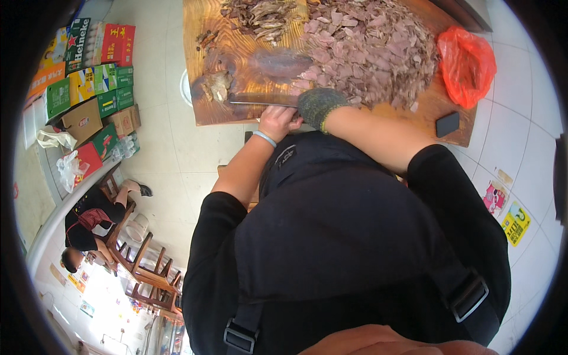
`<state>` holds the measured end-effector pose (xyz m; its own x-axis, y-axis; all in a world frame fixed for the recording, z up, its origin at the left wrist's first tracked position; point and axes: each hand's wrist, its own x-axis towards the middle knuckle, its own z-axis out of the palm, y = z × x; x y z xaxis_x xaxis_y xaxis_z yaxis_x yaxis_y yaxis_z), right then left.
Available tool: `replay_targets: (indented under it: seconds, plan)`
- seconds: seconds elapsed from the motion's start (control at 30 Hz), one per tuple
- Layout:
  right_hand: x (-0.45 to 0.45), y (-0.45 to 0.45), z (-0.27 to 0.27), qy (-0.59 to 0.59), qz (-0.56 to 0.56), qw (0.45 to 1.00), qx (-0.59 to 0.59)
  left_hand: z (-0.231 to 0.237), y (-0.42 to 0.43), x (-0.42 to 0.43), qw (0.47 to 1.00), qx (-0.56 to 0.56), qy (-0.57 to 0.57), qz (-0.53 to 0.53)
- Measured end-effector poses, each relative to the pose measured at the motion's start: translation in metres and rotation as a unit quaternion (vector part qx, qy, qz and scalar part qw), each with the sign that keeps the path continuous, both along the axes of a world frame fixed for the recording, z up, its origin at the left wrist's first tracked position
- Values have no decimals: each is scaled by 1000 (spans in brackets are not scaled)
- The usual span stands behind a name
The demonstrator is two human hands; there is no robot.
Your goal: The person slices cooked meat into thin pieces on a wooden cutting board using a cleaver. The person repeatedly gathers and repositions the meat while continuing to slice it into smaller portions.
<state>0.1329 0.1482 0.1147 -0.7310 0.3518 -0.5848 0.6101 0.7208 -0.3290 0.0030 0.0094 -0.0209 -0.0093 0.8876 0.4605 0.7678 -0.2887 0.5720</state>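
Observation:
My right hand [321, 108], in a dark knitted glove, grips a knife by its hidden handle. The knife's long blade [262, 100] points left across the wooden table [248, 113] near its front edge. My bare left hand [276, 123], with a pale bangle at the wrist, is beside the blade with bent fingers; whatever may be under them is mostly hidden. A big heap of thin pinkish-brown meat slices [368, 53] spreads beyond my right hand. Left of the blade's tip lies a pale brown chunk of meat [218, 86]. Darker brown strips [266, 20] are piled at the back.
A red plastic bag [468, 66] and a dark phone [447, 124] rest at the table's right side. Small dark scraps [207, 40] lie at the left. Stacked cartons [88, 84] stand farther left. A person [91, 217] sits by wooden chairs [151, 262] at lower left.

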Motion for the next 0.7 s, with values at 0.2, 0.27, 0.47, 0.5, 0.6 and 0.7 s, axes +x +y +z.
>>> replay_targets:
  seconds: [0.2,0.27,0.47,0.5,0.6,0.7]
  plan:
    - [40,18,43,-130,11,991,-23,2,3,6,998,49,9,38]
    - [49,18,47,-173,0,985,-20,1,2,6,999,34,12,32]
    - [-3,4,8,-14,7,1000,-11,-3,3,2,1000,12,13,14]
    - [-5,5,6,15,42,999,-10,-3,0,2,1000,24,8,8]
    - [16,16,19,-104,6,994,-20,-6,2,5,999,40,-11,23]
    - [54,20,39,-145,7,989,-29,-6,0,6,999,44,-3,29]
